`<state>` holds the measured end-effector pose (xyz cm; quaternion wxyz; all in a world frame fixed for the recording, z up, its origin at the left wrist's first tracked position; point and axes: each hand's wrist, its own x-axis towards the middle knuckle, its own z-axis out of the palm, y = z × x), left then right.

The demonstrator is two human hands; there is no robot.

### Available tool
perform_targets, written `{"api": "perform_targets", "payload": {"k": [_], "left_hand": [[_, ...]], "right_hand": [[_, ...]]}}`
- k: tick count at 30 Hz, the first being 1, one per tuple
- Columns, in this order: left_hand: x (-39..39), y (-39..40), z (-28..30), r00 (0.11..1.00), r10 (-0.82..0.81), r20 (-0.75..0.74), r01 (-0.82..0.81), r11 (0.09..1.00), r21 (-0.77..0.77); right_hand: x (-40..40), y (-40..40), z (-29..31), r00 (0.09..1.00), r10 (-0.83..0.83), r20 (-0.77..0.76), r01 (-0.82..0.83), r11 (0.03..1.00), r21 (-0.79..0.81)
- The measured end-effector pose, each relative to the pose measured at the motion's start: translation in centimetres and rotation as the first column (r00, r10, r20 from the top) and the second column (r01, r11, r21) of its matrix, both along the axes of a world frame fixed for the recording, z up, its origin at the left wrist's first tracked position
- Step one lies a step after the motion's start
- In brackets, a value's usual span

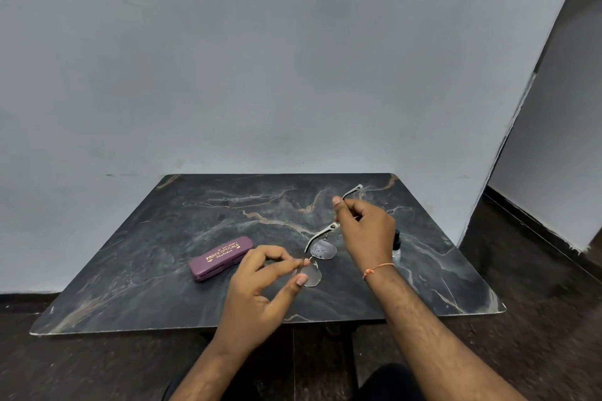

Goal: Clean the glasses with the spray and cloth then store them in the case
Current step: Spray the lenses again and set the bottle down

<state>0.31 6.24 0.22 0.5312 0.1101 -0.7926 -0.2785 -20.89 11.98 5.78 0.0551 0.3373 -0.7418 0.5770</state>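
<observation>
I hold the glasses (317,257) up over the dark marbled counter (163,286), clear of the stone, so both lenses stay off its surface. My right hand (366,231) has its fingers (338,205) curled round one temple arm, pinching it near the tip, which keeps my skin away from the glass. My left hand (260,283) pinches the frame at the nearer lens between thumb and forefinger, steadying that end; the other fingers on that hand are loosely bent and hold nothing. The farther lens shows specks, droplets I judge, so wiping seems the step in hand, though I see no cloth anywhere.

The spray bottle (396,246) stands just behind my right wrist, mostly hidden. The purple case (222,258) lies closed to my left, near but apart from my hand, waiting for the end. Its gold lettering reads "PRINCE OPTICALS", with a smaller line beneath and another above that I cannot read reliably.
</observation>
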Motion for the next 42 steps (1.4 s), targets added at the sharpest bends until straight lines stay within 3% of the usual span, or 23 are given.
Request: {"api": "perform_targets", "payload": {"k": [7, 14, 19, 22, 25, 27, 30, 37, 42], "left_hand": [[0.7, -2.4, -1.4, 0.991, -0.106, 0.079, 0.089, 0.977, 0.195], [-0.7, -5.1, -3.2, 0.997, -0.019, 0.081, 0.001, 0.977, 0.212], [-2.7, -6.6, -4.4, 0.999, 0.012, 0.053, -0.027, 0.955, 0.294], [-3.9, -7.4, -5.2, 0.999, 0.021, 0.038, -0.034, 0.927, 0.372], [-4.6, -7.9, -5.8, 0.999, 0.037, 0.037, -0.048, 0.915, 0.401], [-4.9, -8.1, -6.2, 0.998, 0.050, 0.047, -0.065, 0.915, 0.399], [-4.9, -8.4, -6.8, 0.995, 0.077, 0.065, -0.096, 0.918, 0.385], [-5.0, -8.7, -7.0, 0.989, 0.120, 0.090, -0.145, 0.915, 0.376], [-4.9, -8.6, -6.9, 0.989, 0.121, 0.083, -0.144, 0.912, 0.384]], "right_hand": [[-0.4, -0.2, -1.8, 0.988, 0.006, 0.156, -0.006, 1.000, 0.001], [-0.9, -0.3, -4.6, 0.956, 0.074, 0.284, -0.072, 0.997, -0.018], [-0.8, 0.7, -6.0, 0.891, 0.184, 0.416, -0.147, 0.982, -0.120], [-0.3, 2.5, -6.9, 0.937, 0.151, 0.315, -0.139, 0.988, -0.062], [-0.1, 5.5, -7.4, 1.000, -0.023, 0.001, 0.023, 1.000, 0.015], [-0.7, 7.2, -7.6, 0.970, -0.170, -0.176, 0.172, 0.985, -0.006], [-2.6, 8.3, -8.3, 0.951, -0.250, -0.179, 0.254, 0.967, -0.003], [-4.3, 8.0, -9.6, 0.977, -0.122, -0.173, 0.166, 0.950, 0.265], [-4.3, 6.9, -10.4, 0.969, -0.109, -0.221, 0.173, 0.940, 0.296]]}}
